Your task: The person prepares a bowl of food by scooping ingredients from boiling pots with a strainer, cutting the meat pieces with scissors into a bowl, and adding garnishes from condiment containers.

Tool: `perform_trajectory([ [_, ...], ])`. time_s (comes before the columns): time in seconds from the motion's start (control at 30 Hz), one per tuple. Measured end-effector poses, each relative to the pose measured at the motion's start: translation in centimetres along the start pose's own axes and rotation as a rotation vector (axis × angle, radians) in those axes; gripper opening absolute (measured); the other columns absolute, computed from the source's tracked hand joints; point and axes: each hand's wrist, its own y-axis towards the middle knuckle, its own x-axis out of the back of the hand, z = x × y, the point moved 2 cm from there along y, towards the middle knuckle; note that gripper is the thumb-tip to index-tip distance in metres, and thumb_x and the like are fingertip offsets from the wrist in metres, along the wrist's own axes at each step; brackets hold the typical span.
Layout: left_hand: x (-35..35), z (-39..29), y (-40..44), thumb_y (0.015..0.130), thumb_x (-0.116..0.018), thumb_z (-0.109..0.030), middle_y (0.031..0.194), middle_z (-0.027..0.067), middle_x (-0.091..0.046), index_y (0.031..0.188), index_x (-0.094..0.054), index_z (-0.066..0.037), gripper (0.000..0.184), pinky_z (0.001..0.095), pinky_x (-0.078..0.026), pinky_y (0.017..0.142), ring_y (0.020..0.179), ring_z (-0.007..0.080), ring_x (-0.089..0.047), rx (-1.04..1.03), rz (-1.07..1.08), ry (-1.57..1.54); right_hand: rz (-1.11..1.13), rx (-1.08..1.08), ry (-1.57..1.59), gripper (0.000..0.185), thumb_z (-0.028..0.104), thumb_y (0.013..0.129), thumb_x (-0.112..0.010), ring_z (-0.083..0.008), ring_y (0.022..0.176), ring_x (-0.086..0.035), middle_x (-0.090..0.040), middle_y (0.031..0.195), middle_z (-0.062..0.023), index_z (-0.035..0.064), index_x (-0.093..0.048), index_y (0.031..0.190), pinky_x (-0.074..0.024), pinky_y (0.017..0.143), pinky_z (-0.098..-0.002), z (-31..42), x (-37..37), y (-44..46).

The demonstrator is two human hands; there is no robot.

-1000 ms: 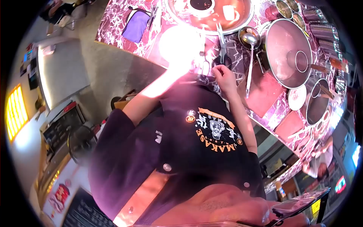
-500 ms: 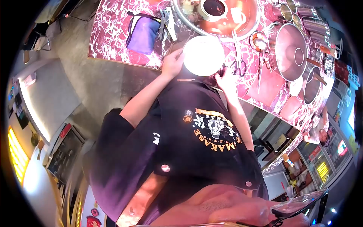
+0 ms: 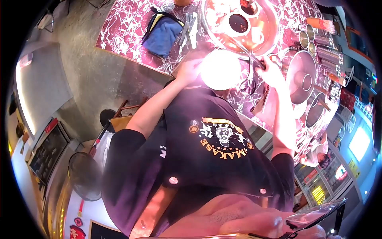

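My left hand point(image 3: 188, 73) grips the rim of a round white bowl or plate point(image 3: 221, 70), overexposed, at the table's front edge. My right hand point(image 3: 271, 71) is closed around a dark-handled metal utensil point(image 3: 259, 63); its thin shaft points toward a large metal basin point(image 3: 204, 24), and its exact kind is unclear. Scissors point(image 3: 248, 84) with dark handles lie between the white dish and my right hand. Reddish liquid fills the basin, which also holds a round container of dark sauce point(image 3: 238, 23) and a white cup-like piece point(image 3: 257, 36).
A blue pouch point(image 3: 162, 36) and a metal clip-like tool point(image 3: 191, 30) lie on the marbled table point(image 3: 119, 30). Pans point(image 3: 301, 75) and several metal cups point(image 3: 324, 42) crowd the right side. Another person point(image 3: 318, 153) is at far right.
My right hand has moved right and forward, away from the white dish, now holding the utensil toward the basin. My left hand still holds the dish. The camera view has shifted.
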Motion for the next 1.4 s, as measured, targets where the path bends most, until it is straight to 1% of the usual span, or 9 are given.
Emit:
perform_trajectory([
  [0.03,0.1,0.0,-0.2,0.099,-0.057,-0.019,0.102,0.0083,-0.073,0.124,-0.064,0.001,0.033,0.0244,-0.05,0.083,0.093,0.011,-0.064,-0.004,-0.013,0.014,0.045,-0.007,-0.12,0.041,0.027,0.084,-0.067,-0.0279,0.087,-0.068,-0.067,0.091,-0.0173,0.0071,-0.056,0.117,-0.0519,0.081,-0.0395,3.7,1.7,1.0],
  [0.17,1.1,0.5,-1.2,0.1,-0.056,-0.025,0.09,0.0052,-0.071,0.125,-0.065,-0.002,0.035,0.0238,-0.05,0.069,0.075,0.0096,-0.063,0.045,-0.162,0.102,-0.133,0.234,-0.56,0.048,0.032,0.082,-0.065,-0.0367,0.087,-0.068,-0.068,0.089,-0.0204,0.0035,-0.056,0.119,-0.0548,0.074,-0.0463,8.1,4.3,8.1],
  [0.23,1.6,1.3,-1.4,0.1,-0.055,-0.027,0.084,0.003,-0.069,0.125,-0.065,-0.003,0.035,0.0235,-0.048,0.061,0.066,0.0083,-0.061,0.069,-0.202,0.066,-0.06,0.32,-0.79,0.054,0.026,0.08,-0.065,-0.0371,0.093,-0.069,-0.07,0.098,-0.0203,0.0057,-0.053,0.128,-0.0548,0.084,-0.045,10.5,5.4,12.9],
  [0.37,2.0,2.2,-2.5,0.101,-0.056,-0.027,0.08,0.0013,-0.066,0.126,-0.065,-0.005,0.035,0.0237,-0.047,0.056,0.061,0.007,-0.057,0.095,-0.28,-0.086,0.229,0.182,-1.026,0.037,0.023,0.079,-0.065,-0.0356,0.089,-0.068,-0.069,0.092,-0.0201,0.0041,-0.062,0.111,-0.0552,0.074,-0.045,16.5,4.8,18.6],
  [0.77,5.5,3.6,-6.8,0.101,-0.056,-0.022,0.076,-0.0016,-0.061,0.124,-0.066,-0.001,0.033,0.0215,-0.045,0.069,0.072,0.006,-0.055,0.201,-0.338,-0.099,0.234,0.35,-0.807,0.035,0.016,0.082,-0.061,-0.0358,0.09,-0.068,-0.069,0.092,-0.0213,0.0045,-0.062,0.115,-0.0539,0.079,-0.0455,13.1,1.3,23.5],
  [0.87,5.8,3.1,-5.6,0.097,-0.059,-0.024,0.097,0.0139,-0.073,0.119,-0.068,-0.003,0.032,0.0307,-0.052,0.078,0.087,0.0195,-0.07,0.134,-0.341,0.018,0.159,0.318,-0.838,0.032,0.015,0.082,-0.062,-0.0337,0.091,-0.069,-0.069,0.092,-0.0207,0.0068,-0.064,0.113,-0.053,0.079,-0.0447,11.4,2.5,21.3],
  [0.97,5.7,1.8,-3.5,0.1,-0.055,-0.019,0.087,0.004,-0.071,0.124,-0.064,0.001,0.033,0.0282,-0.049,0.071,0.077,0.0131,-0.062,-0.071,-0.346,0.104,0.142,0.396,-0.717,0.032,0.017,0.083,-0.064,-0.0339,0.092,-0.068,-0.069,0.092,-0.0198,0.0093,-0.066,0.114,-0.0528,0.081,-0.0443,6.7,2.1,21.2],
  [1.1,6.9,-4.4,0.5,0.096,-0.054,-0.023,0.099,0.0201,-0.07,0.114,-0.068,-0.008,0.027,0.0419,-0.053,0.08,0.094,0.037,-0.068,-0.04,-0.268,0.272,0.024,0.35,-0.543,0.032,0.017,0.085,-0.063,-0.0345,0.095,-0.067,-0.069,0.098,-0.0203,0.0099,-0.066,0.116,-0.0526,0.085,-0.0442,6.9,2.0,16.3],
  [1.4,7.0,-10.6,11.1,0.091,-0.052,-0.023,0.097,0.0174,-0.071,0.11,-0.069,-0.011,0.028,0.0481,-0.053,0.079,0.091,0.0392,-0.067,-0.045,-0.116,0.94,-0.134,0.241,-0.498,0.034,0.025,0.082,-0.064,-0.038,0.09,-0.069,-0.07,0.093,-0.0225,0.0066,-0.065,0.11,-0.0542,0.084,-0.046,8.4,3.4,18.2],
])
